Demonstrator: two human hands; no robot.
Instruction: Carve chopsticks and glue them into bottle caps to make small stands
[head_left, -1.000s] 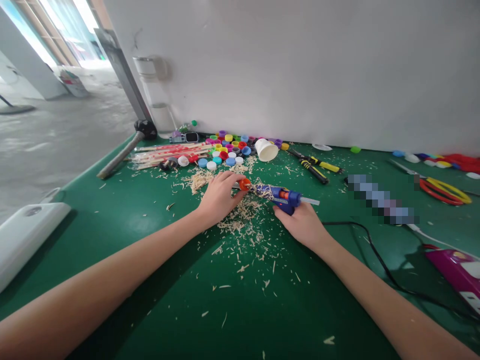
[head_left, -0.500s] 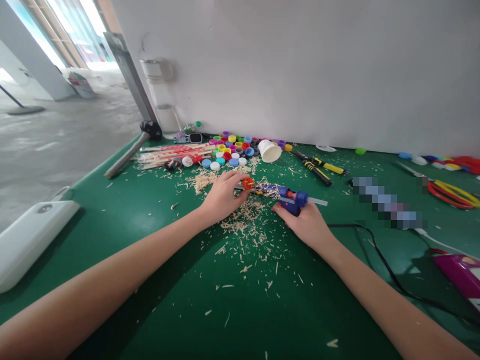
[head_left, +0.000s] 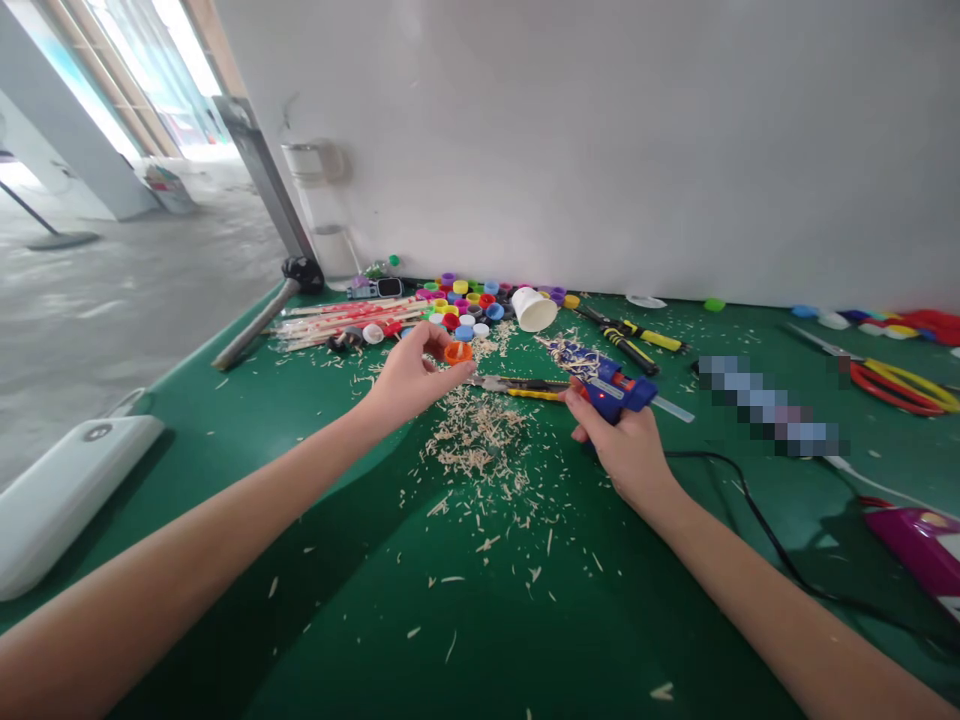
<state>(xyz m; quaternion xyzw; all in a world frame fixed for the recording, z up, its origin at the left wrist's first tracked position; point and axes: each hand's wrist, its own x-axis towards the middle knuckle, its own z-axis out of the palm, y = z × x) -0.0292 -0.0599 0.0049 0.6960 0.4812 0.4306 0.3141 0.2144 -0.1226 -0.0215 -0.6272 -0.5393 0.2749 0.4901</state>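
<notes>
Extends a bare left arm point(head_left: 277, 505) from the near left toward the middle, pinching with the left hand point(head_left: 405, 378) between rightward thumb and bent fingers. Reaches the right arm point(head_left: 765, 570) in from the near right, gripping with the right hand point(head_left: 630, 445), thumb angled far and left.

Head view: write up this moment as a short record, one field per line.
Left hand: pinching an orange cap with something pale in it
Right hand: wrapped around the handle of a blue glue gun
Glue gun: shavings cling about its front; a glue stick protrudes from the rear
Between the hands: a yellow-and-black tool on the green table; contact with the right hand unclear
Near side: scattered wood shavings
Far side: a white cup on its side, assorted bottle caps, pliers
Far right: red-and-yellow scissors
</notes>
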